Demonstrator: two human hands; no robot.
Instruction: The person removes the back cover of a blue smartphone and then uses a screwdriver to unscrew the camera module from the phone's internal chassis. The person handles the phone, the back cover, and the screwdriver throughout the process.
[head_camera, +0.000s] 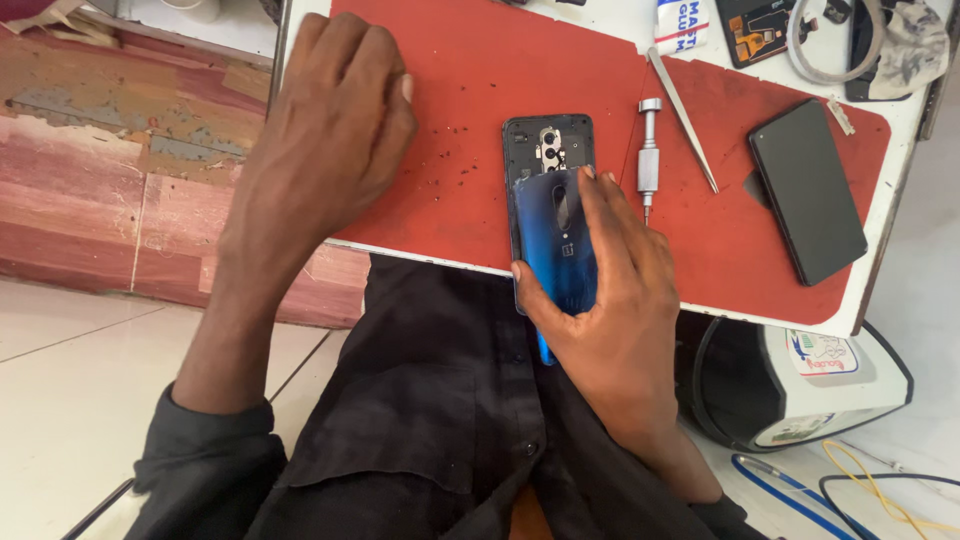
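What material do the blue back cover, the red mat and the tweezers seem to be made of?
Blue back cover, under the right hand: probably glass or glossy plastic; it shines and shows a smooth colour gradient.
Red mat: likely rubber or silicone; matte, flat, with no glare.
Tweezers: metal, judging by the thin, pale silvery blades.
Screwdriver: also metal, with a brushed grey look.

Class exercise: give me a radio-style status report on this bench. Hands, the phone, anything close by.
Left hand resting on red mat, empty. Right hand gripping blue back cover over opened phone. Screwdriver, tweezers alongside.
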